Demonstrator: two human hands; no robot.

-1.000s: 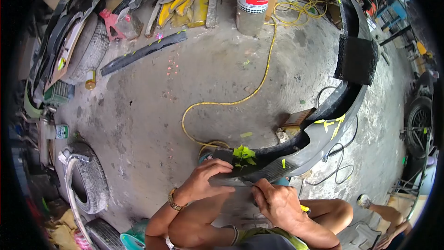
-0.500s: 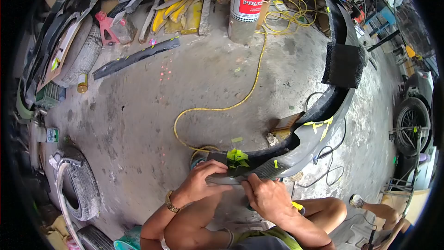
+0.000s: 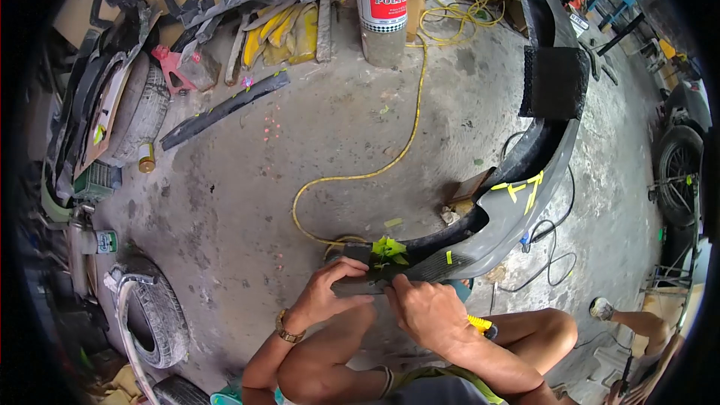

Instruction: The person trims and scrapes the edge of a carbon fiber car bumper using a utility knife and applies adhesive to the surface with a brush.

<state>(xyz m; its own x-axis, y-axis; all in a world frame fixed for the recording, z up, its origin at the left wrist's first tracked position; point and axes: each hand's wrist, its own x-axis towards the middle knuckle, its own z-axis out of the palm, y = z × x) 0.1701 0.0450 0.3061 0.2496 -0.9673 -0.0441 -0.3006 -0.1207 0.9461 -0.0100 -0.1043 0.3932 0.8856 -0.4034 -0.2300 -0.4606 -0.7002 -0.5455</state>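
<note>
A long, curved grey car bumper [image 3: 491, 246] sweeps from in front of me up the right side. My left hand [image 3: 330, 296] pinches its near end, thumb below and fingers above. Close beside it, my right hand [image 3: 431, 313] is closed with curled fingers on the bumper's lower edge; its fingertips are partly hidden. Bright green tape [image 3: 388, 249] sticks to the bumper just above both hands, and yellow tape strips [image 3: 517, 191] mark its side. A yellow object [image 3: 480, 322] shows beneath my right wrist, mostly covered, so its kind is unclear.
A black pad [image 3: 555, 82] lies across the bumper. A yellow hose [image 3: 375, 172] winds over the floor towards a large can [image 3: 385, 19]. Tyres [image 3: 159, 322] stand at left, a dark trim strip [image 3: 225, 109] lies beyond, and another person's leg [image 3: 637, 322] shows at right.
The camera view has tilted slightly, shifting the surroundings. Both hands stay at the bumper's near end, with the right hand's fingers moved slightly left and up along the edge.
</note>
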